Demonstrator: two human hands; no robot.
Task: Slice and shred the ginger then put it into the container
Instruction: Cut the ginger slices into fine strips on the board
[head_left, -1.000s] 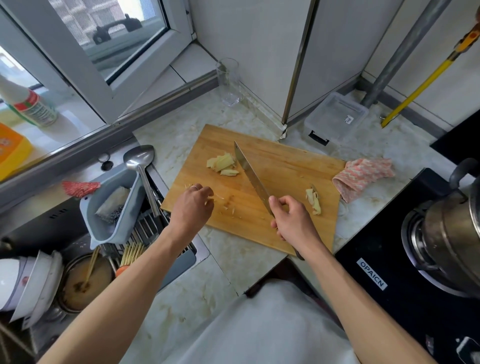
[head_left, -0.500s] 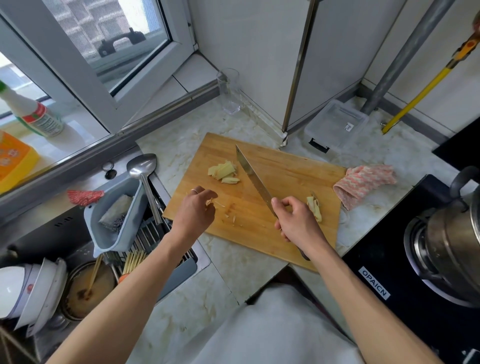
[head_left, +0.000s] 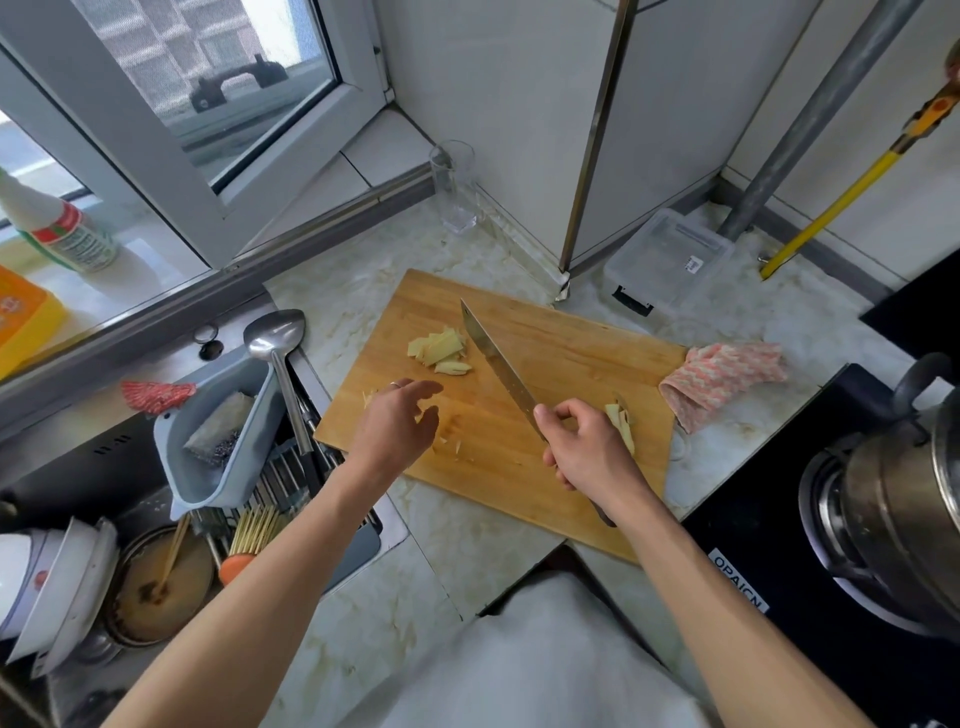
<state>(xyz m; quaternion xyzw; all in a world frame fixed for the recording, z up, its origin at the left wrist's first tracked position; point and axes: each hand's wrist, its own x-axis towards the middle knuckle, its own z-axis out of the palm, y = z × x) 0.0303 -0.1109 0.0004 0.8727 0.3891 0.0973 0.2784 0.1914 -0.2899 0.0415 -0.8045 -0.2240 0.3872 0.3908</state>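
While your right hand (head_left: 589, 457) curls round the handle of the knife (head_left: 498, 366), the blade runs slantwise across the middle of the cutting board (head_left: 561, 364), its tip pointing toward the far edge. Your left hand (head_left: 397, 428) is over the board's left edge, fingers loosely spread and holding nothing — a ring shows on one finger.

The ginger slices (head_left: 439, 349) lie in a small overlapping pile just left of the blade, toward the far left part of the board: pale yellow, thin and flat, with straight cut sides. A second bit of ginger (head_left: 621, 423) sits by your right hand near the board's right edge — whether it touches your fingers cannot be told. A few thin shreds (head_left: 457, 447) are scattered on the board between your hands.

The clear plastic container (head_left: 667, 260) stands on the counter beyond the board's far right corner, and a pink cloth (head_left: 727, 374) lies just off the right edge.
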